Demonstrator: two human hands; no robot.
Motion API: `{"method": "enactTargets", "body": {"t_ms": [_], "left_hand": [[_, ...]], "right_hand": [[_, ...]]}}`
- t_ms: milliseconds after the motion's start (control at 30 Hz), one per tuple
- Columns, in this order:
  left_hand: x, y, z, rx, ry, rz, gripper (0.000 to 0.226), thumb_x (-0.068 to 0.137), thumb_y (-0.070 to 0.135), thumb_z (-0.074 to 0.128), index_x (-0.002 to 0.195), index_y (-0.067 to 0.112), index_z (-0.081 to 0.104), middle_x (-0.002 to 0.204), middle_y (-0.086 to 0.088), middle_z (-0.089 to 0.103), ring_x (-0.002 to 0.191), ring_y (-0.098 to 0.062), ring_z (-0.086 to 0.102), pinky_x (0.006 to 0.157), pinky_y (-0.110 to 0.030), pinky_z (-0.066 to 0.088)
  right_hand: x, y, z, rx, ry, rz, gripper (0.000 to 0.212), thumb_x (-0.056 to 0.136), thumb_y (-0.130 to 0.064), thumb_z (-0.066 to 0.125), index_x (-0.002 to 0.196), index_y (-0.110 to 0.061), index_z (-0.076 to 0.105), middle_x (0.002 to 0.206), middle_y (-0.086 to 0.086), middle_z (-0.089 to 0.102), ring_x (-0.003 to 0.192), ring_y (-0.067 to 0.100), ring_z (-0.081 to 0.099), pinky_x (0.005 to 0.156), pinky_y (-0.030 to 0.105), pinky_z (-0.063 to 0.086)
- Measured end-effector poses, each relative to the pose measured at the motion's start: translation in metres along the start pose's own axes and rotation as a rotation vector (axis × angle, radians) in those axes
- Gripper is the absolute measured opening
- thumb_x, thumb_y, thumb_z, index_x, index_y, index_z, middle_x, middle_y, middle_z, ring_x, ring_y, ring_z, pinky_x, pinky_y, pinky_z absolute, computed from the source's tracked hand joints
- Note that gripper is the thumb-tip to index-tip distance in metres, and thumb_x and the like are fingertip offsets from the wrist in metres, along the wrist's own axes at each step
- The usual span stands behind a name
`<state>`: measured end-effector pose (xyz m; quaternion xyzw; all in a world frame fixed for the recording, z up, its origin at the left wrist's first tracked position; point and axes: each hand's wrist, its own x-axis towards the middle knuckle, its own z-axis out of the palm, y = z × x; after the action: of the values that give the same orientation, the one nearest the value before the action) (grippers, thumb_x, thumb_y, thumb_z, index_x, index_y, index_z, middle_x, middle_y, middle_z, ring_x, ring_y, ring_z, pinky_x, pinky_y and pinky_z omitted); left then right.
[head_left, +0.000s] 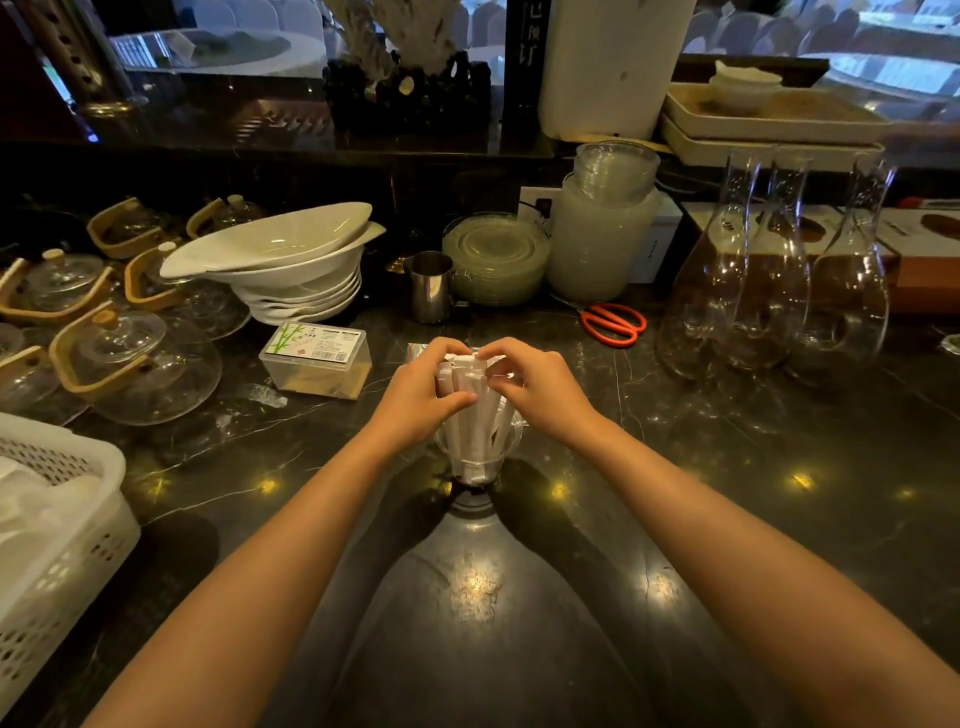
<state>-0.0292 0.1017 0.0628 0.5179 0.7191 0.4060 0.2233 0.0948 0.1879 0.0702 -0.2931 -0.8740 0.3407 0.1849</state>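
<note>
A clear glass cup (475, 452) stands on the dark marble counter (467, 597) in the middle of the head view. A bundle of white paper-wrapped sticks (470, 387) stands upright in it. My left hand (421, 395) grips the bundle's top from the left, fingers and thumb curled round it. My right hand (535, 387) pinches the top of the bundle from the right. The hands hide most of the upper ends of the sticks.
A plastic toothpick box (317, 358) sits left of the cup. Glass teapots (135, 364) and stacked white bowls (291, 270) fill the left. A white basket (57, 525) is at the near left. Red scissors (613, 323), glass carafes (774, 291), a steel jug (430, 286) and stacked plates (496, 260) stand behind.
</note>
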Motion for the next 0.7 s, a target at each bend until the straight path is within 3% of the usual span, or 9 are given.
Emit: {"method": "enactTargets", "body": {"t_ms": [133,333,467,600,700], "left_hand": [[0.0,-0.005,0.0,0.071,0.027,0.003,0.043,0.08,0.012,0.066,0.119,0.011,0.051,0.105,-0.004,0.059,0.089,-0.019,0.057,0.078,-0.032,0.049],[0.0,-0.013,-0.003,0.074,0.101,0.007,0.033,0.084,0.015,0.061,0.117,0.011,0.061,0.096,-0.016,0.068,0.069,-0.01,0.053,0.068,-0.023,0.045],[0.0,-0.016,-0.005,0.095,0.117,-0.026,0.035,0.089,0.009,0.052,0.123,0.012,0.056,0.1,-0.013,0.066,0.079,-0.014,0.057,0.071,-0.021,0.045],[-0.003,-0.016,-0.007,0.094,0.13,-0.057,0.037,0.089,0.009,0.052,0.125,0.013,0.055,0.111,-0.014,0.066,0.093,-0.024,0.061,0.086,-0.037,0.051],[-0.006,-0.016,-0.008,0.116,0.104,-0.117,0.041,0.088,0.014,0.053,0.129,0.017,0.05,0.116,-0.015,0.064,0.103,-0.029,0.06,0.092,-0.045,0.05]], "right_hand": [[0.001,0.001,0.001,-0.022,-0.011,0.01,0.025,0.087,-0.002,0.053,0.112,-0.004,0.059,0.109,0.015,0.069,0.106,0.023,0.064,0.094,0.039,0.051],[0.001,-0.002,-0.001,-0.103,-0.067,-0.017,0.039,0.088,0.004,0.046,0.123,-0.009,0.057,0.12,0.014,0.064,0.113,0.023,0.057,0.096,0.034,0.045],[0.0,-0.003,0.0,-0.138,-0.09,-0.039,0.045,0.084,0.006,0.047,0.124,-0.012,0.057,0.122,0.01,0.063,0.114,0.022,0.055,0.094,0.029,0.042],[-0.002,-0.003,0.0,-0.206,-0.113,-0.034,0.051,0.085,0.005,0.044,0.131,-0.017,0.051,0.128,0.01,0.06,0.119,0.025,0.053,0.098,0.04,0.045],[-0.006,-0.003,0.0,-0.291,-0.146,-0.051,0.05,0.089,0.0,0.044,0.135,-0.019,0.046,0.135,0.008,0.055,0.125,0.025,0.048,0.103,0.04,0.041]]}}
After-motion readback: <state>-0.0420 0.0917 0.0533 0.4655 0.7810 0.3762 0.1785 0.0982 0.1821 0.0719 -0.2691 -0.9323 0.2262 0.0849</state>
